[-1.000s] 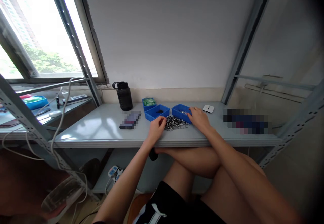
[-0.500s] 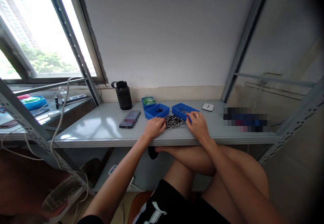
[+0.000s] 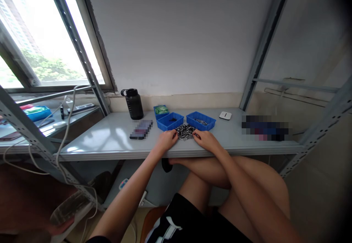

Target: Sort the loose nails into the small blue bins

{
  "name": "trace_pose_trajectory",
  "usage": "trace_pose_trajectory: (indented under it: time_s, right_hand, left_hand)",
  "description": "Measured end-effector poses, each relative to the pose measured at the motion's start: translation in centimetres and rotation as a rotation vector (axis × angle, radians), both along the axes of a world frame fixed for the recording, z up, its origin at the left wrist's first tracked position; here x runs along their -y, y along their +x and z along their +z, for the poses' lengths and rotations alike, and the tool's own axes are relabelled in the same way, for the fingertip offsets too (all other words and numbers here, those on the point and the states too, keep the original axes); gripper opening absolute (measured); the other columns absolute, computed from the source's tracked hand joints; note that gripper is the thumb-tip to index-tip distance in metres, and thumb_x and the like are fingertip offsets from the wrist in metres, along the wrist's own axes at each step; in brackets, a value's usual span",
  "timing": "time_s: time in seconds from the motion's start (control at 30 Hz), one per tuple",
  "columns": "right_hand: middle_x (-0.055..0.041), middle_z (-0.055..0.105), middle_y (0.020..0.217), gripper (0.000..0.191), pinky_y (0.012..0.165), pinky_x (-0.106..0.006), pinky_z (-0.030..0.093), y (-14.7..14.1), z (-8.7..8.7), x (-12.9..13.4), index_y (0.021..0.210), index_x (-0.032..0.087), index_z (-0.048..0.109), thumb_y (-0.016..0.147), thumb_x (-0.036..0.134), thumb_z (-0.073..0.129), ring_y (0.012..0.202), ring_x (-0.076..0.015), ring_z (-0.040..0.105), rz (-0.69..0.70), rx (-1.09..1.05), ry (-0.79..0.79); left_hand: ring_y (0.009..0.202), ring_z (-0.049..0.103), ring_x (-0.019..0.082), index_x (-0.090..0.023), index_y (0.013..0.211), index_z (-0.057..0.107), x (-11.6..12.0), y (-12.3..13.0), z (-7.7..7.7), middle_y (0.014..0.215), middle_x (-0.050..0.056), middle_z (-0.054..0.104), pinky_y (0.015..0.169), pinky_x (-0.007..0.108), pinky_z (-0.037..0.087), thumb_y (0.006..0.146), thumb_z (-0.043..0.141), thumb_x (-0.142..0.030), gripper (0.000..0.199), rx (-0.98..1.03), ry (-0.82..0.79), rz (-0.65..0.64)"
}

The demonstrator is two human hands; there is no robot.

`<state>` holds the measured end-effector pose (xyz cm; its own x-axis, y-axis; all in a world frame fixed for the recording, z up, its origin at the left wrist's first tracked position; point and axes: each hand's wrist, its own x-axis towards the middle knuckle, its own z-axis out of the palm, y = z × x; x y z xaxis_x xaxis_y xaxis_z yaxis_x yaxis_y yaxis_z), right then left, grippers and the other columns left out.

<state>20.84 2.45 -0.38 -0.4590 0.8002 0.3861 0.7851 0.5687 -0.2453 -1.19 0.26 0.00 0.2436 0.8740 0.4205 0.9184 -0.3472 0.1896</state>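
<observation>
A pile of small metal screws [image 3: 186,132] lies on the grey table [image 3: 104,140] between my hands. At the pile's left edge is my left hand [image 3: 167,139], its fingers closed together; what they hold is too small to name. My right hand [image 3: 205,139] touches the pile's right edge, thumb and fingers pinched on something I cannot make out. Behind the pile, a blue tray on the left [image 3: 162,127] holds a few dark pieces, and a blue tray on the right [image 3: 211,126] holds silvery screws.
A small blue box with green contents [image 3: 161,110] stands behind the left tray. A black bottle [image 3: 134,105] and a blurred phone-like object [image 3: 141,129] are at the left. Farther right are a white square item [image 3: 225,116] and a pixelated dark object [image 3: 265,127].
My right hand has moved from the right tray's front edge down and left to the pile. My left hand has stayed nearly in place.
</observation>
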Motion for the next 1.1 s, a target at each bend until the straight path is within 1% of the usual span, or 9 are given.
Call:
trace_pose_trajectory:
  time_s: [0.07, 0.17, 0.33, 0.47, 0.63, 0.77, 0.9, 1.0, 1.1]
  right_hand:
    - [-0.0020, 0.068, 0.080, 0.020, 0.060, -0.023, 0.033, -0.1, 0.0, 0.1, 0.097, 0.021, 0.062, 0.089, 0.025, 0.044, 0.069, -0.0154, 0.060, -0.018, -0.005, -0.013]
    - [-0.0022, 0.067, 0.077, 0.019, 0.060, -0.022, 0.032, 0.0, 0.0, 0.2, 0.093, 0.020, 0.062, 0.089, 0.025, 0.044, 0.068, -0.0149, 0.059, -0.023, -0.012, -0.014]
    - [-0.0017, 0.066, 0.076, 0.020, 0.062, -0.022, 0.034, 0.1, -0.1, 0.3, 0.091, 0.020, 0.062, 0.089, 0.026, 0.044, 0.068, -0.0147, 0.058, -0.016, -0.045, 0.008]
    - [-0.0029, 0.067, 0.078, 0.021, 0.062, -0.023, 0.034, -0.2, 0.1, 0.5, 0.088, 0.019, 0.063, 0.090, 0.027, 0.044, 0.070, -0.0155, 0.059, -0.015, 0.003, 0.029]
    - [-0.0027, 0.068, 0.079, 0.020, 0.064, -0.023, 0.035, -0.4, 0.0, 0.5, 0.089, 0.020, 0.063, 0.090, 0.025, 0.044, 0.072, -0.0160, 0.060, -0.019, -0.002, 0.031]
    - [-0.0027, 0.067, 0.079, 0.020, 0.063, -0.023, 0.034, -0.2, 0.0, 0.6, 0.089, 0.020, 0.063, 0.090, 0.025, 0.043, 0.070, -0.0154, 0.059, -0.026, -0.005, 0.032]
    - [-0.0031, 0.067, 0.080, 0.020, 0.065, -0.022, 0.035, -0.2, 0.1, 0.8, 0.088, 0.019, 0.062, 0.090, 0.024, 0.043, 0.071, -0.0146, 0.058, 0.001, -0.015, 0.018]
    - [-0.0025, 0.066, 0.078, 0.019, 0.065, -0.022, 0.035, -0.1, -0.1, 0.8, 0.085, 0.019, 0.061, 0.090, 0.022, 0.043, 0.070, -0.0140, 0.058, 0.038, -0.066, 0.028]
    - [-0.0014, 0.064, 0.072, 0.017, 0.064, -0.023, 0.036, -0.1, -0.5, 0.8, 0.084, 0.019, 0.061, 0.088, 0.023, 0.045, 0.067, -0.0140, 0.057, 0.056, -0.134, 0.014]
  left_hand:
    - [0.070, 0.063, 0.022, -0.020, 0.087, 0.064, -0.2, -0.2, -0.3, 0.073, 0.007, 0.067, 0.060, 0.026, 0.040, 0.089, 0.044, -0.031, 0.023, 0.032, -0.013, 0.006]
    - [0.069, 0.063, 0.023, -0.020, 0.089, 0.065, -0.4, -0.4, -0.6, 0.071, 0.006, 0.067, 0.058, 0.027, 0.040, 0.087, 0.047, -0.032, 0.022, 0.071, -0.026, -0.026]
    - [0.072, 0.063, 0.023, -0.021, 0.093, 0.067, -0.4, -0.4, -0.5, 0.072, 0.006, 0.068, 0.063, 0.028, 0.043, 0.085, 0.051, -0.032, 0.021, 0.098, -0.073, -0.023]
    - [0.076, 0.064, 0.024, -0.021, 0.095, 0.068, -0.4, -0.2, -0.3, 0.075, 0.007, 0.069, 0.065, 0.028, 0.044, 0.085, 0.053, -0.031, 0.021, 0.099, -0.081, -0.030]
    - [0.075, 0.064, 0.025, -0.021, 0.090, 0.067, -0.8, 0.4, -0.2, 0.076, 0.008, 0.069, 0.065, 0.028, 0.043, 0.086, 0.051, -0.031, 0.020, 0.066, -0.060, -0.037]
    - [0.074, 0.065, 0.024, -0.020, 0.090, 0.066, -0.7, 0.4, 0.0, 0.076, 0.008, 0.069, 0.064, 0.029, 0.042, 0.089, 0.045, -0.031, 0.023, 0.046, 0.002, -0.001]
    - [0.072, 0.064, 0.021, -0.020, 0.092, 0.065, 0.0, -0.1, 0.1, 0.080, 0.006, 0.070, 0.065, 0.027, 0.041, 0.089, 0.046, -0.030, 0.021, 0.177, 0.060, 0.049]
    - [0.068, 0.063, 0.019, -0.020, 0.092, 0.064, 0.5, -0.3, 0.0, 0.076, 0.005, 0.069, 0.064, 0.027, 0.041, 0.088, 0.047, -0.030, 0.020, 0.317, 0.088, 0.066]
    - [0.067, 0.061, 0.018, -0.019, 0.086, 0.065, 0.8, 0.4, 0.1, 0.072, 0.003, 0.068, 0.063, 0.026, 0.041, 0.086, 0.049, -0.032, 0.020, 0.414, 0.047, -0.010]
